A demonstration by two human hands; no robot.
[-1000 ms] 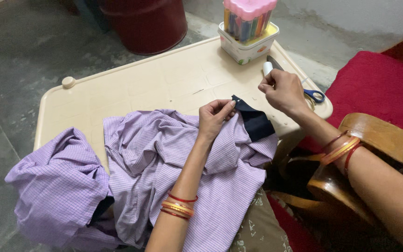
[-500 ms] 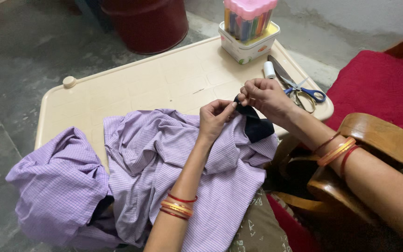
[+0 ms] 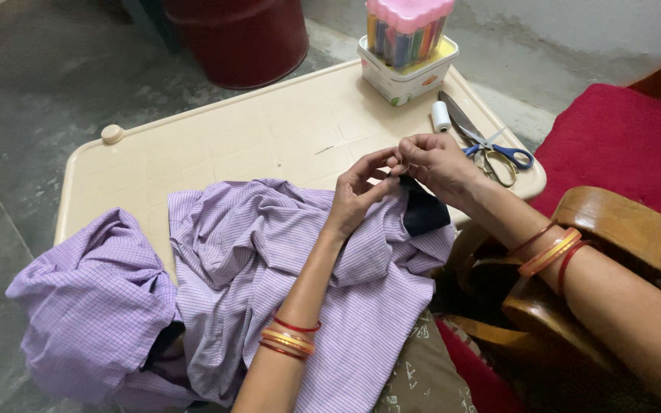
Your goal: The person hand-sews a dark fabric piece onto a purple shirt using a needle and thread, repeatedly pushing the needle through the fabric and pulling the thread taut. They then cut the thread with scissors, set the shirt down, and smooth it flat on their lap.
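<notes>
Two hands met over a purple shirt (image 3: 269, 275)

The left hand (image 3: 357, 191) pinched the shirt's dark collar (image 3: 426, 214) on the counter (image 3: 269, 130); the right hand (image 3: 437, 162) pinched shut just above it — scissors (image 3: 491, 149) lay near.

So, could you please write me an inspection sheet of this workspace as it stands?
Surface: cream plastic table, partly covered.
Job's things: lilac checked garment with dark patch, draped over the table edge.
Clutter: scissors, white thread spool, tub of coloured pens.
Hands: left hand and right hand meet, pinching the cloth at the dark patch.
Cables: nothing seen.
Surroundings: red bucket, red cushion, wooden chair arm, concrete floor.
</notes>
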